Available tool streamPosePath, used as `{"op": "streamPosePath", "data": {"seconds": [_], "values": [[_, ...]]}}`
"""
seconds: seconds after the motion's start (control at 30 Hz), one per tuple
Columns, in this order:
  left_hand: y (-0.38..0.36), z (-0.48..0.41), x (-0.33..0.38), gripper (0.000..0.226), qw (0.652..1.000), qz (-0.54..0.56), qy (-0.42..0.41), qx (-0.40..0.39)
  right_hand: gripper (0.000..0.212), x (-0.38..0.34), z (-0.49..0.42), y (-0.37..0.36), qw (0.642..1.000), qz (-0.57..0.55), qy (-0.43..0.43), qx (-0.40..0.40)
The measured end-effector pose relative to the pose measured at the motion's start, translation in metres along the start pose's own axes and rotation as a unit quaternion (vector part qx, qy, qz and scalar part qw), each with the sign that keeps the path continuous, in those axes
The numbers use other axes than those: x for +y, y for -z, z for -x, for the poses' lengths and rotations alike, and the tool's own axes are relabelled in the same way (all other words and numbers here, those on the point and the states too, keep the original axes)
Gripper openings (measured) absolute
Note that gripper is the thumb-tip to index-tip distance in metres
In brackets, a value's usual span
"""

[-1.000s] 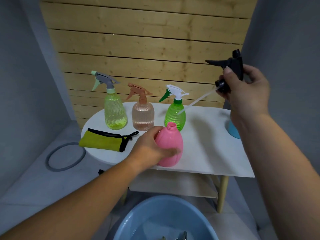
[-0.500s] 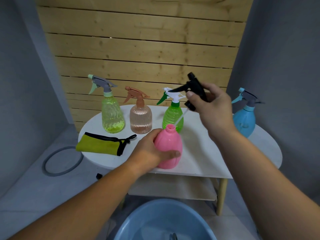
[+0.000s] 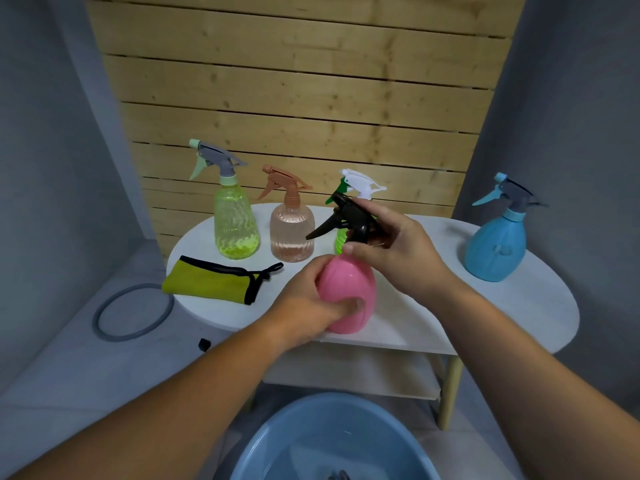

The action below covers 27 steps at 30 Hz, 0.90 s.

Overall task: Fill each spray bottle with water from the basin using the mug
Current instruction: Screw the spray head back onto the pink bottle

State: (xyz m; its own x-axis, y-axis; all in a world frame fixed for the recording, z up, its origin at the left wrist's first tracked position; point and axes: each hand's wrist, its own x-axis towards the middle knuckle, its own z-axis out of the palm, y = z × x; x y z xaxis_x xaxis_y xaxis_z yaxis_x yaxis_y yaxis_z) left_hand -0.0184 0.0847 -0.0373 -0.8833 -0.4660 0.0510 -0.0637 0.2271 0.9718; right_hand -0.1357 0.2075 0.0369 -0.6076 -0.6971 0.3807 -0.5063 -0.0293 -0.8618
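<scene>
Two hands meet near the front edge of the tabletop [image 3: 485, 306]: the left hand [image 3: 304, 301] curls its grip round the upright pink plastic spray bottle [image 3: 346, 285]; the right hand [image 3: 401, 252] pinches the black trigger spray head [image 3: 350, 216] directly atop the bottle's neck, axes seemingly aligned for screwing.

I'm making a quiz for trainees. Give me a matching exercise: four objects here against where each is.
1 pink bottle
2 black spray head
3 blue bottle
4 yellow pouch

A lying on table, left end
B in right hand
C gripped by left hand
D standing at table's right end

Pairs: 1-C, 2-B, 3-D, 4-A
</scene>
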Motion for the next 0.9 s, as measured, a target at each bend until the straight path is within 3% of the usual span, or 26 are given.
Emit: {"op": "streamPosePath", "data": {"seconds": [0.3, 0.63, 0.83, 0.9], "values": [[-0.003, 0.002, 0.001, 0.073, 1.000, 0.015, -0.009, 0.011, 0.074, -0.002, 0.004, 0.002, 0.998, 0.061, 0.011, -0.028], [-0.005, 0.000, -0.001, 0.080, 0.999, 0.029, -0.004, -0.028, 0.076, 0.008, 0.005, -0.004, 0.998, 0.053, 0.019, 0.013], [-0.009, 0.000, -0.002, 0.077, 0.999, -0.030, -0.015, 0.036, 0.079, 0.013, 0.008, -0.005, 0.996, 0.077, 0.032, 0.029], [-0.011, 0.000, 0.000, 0.079, 1.000, -0.020, -0.005, 0.020, 0.077, 0.014, 0.008, -0.005, 0.994, 0.095, 0.036, 0.027]]}}
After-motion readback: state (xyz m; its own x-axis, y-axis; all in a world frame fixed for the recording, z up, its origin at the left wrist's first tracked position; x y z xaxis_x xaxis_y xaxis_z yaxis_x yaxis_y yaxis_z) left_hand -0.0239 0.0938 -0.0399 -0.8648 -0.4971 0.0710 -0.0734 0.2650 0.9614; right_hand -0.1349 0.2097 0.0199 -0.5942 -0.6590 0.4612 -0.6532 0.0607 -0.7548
